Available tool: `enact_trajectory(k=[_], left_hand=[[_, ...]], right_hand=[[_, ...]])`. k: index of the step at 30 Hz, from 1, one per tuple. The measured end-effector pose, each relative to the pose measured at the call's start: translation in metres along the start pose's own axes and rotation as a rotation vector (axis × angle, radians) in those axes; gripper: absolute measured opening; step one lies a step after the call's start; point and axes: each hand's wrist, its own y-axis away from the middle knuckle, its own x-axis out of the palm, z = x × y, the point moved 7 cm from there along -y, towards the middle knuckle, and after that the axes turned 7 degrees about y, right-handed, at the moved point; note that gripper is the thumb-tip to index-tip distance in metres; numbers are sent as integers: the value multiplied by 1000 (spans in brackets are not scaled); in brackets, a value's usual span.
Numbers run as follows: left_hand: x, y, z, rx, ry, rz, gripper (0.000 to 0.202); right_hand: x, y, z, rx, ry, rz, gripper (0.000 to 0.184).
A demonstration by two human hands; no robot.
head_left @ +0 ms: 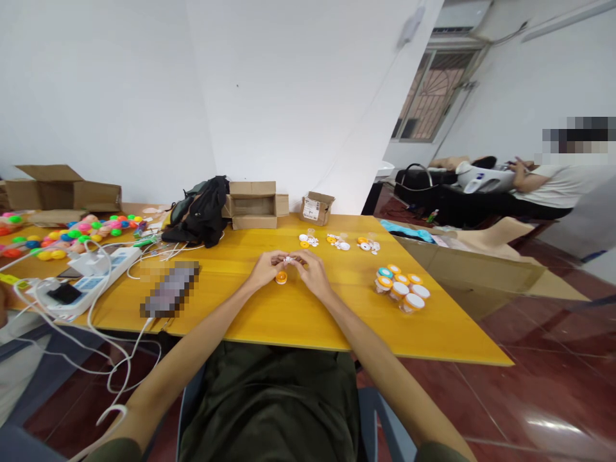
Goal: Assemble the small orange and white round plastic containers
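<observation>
At the middle of a yellow tabletop [289,327], a small white piece [288,259], pinched from both sides in the fingers of the left hand [266,268] and the right hand [312,269]; too tiny for an exact shape. Just nearer, between the two hands, a small orange item [281,278], perhaps a cap or cup. Partway along, judging by the layout: to the right, a close group of capped containers [399,290], clear-sided with orange, white and teal lids, seemingly done. On the far side, apparently left to do, three separate heaps of loose white and orange parts: a left heap [312,242], a middle heap [344,246] and a right heap [366,246]. As for pose: bare forearms stretched out from the near edge and slanting inward, wrists low over the tabletop, fingertips brought together and curled around the piece, well apart from heaps and lids
</observation>
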Motion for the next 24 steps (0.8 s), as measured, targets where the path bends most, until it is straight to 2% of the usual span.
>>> enact_trajectory(k=[9, 24], left_hand=[[4, 1, -4, 42, -22, 22, 11], [4, 3, -4, 119, -90, 3, 17]], right_hand=[[7, -1, -16, 187, -153, 26, 23], [1, 0, -5, 182, -205, -15, 29]])
